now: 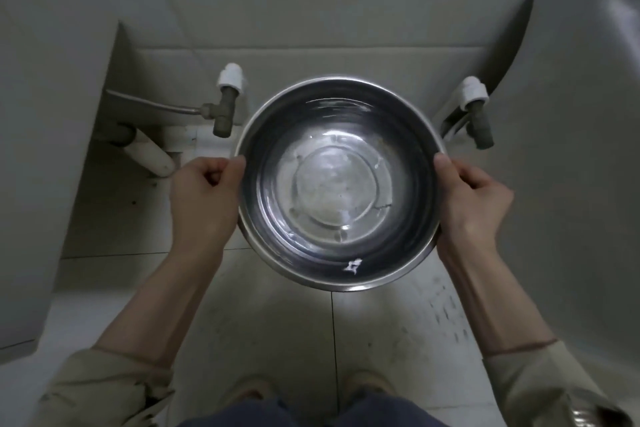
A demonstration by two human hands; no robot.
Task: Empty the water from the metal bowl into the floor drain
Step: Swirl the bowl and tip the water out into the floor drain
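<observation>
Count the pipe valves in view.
2. Left valve sits left of the metal bowl; right valve sits right of it. The bowl may hide more.

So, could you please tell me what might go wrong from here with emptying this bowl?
The left hand and right hand grip the metal bowl only by its rim; with water inside, it might slip when tilted. No drain shows in view, so a pour here could spread over the tiled floor. The left valve appears close beside the rim and could get knocked.
</observation>
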